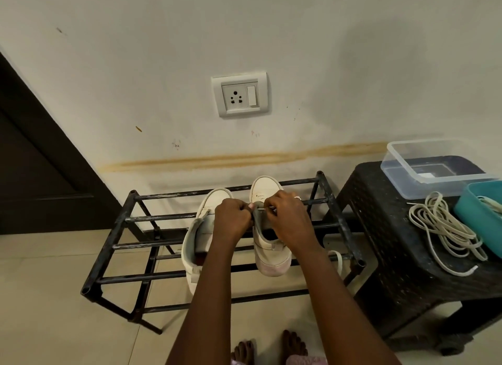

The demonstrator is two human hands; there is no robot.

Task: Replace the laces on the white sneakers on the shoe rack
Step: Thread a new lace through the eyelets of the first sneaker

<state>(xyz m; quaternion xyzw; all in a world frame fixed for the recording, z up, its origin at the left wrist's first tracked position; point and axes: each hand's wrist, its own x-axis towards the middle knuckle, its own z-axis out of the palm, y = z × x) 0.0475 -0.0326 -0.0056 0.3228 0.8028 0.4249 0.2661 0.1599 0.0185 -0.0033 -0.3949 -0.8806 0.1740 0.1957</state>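
Note:
Two white sneakers stand toes to the wall on the black metal shoe rack [114, 246]. The left sneaker [210, 201] has no lace that I can see. Both hands meet over the right sneaker [264, 188] at its eyelets. My left hand [233, 219] pinches the edge of its upper or tongue. My right hand [289, 218] grips a thin white lace [264, 208] at the eyelets. A white lace end [336, 258] hangs off the rack beside that shoe. My hands hide the eyelet rows.
A dark woven stool [394, 256] stands right of the rack. On it lie a pile of white laces [445, 229], a clear plastic box [432, 166] and a teal box [480, 218] holding more lace. A wall socket [240, 94] is above; a dark door [32, 174] at left. My bare feet [271, 345] are below.

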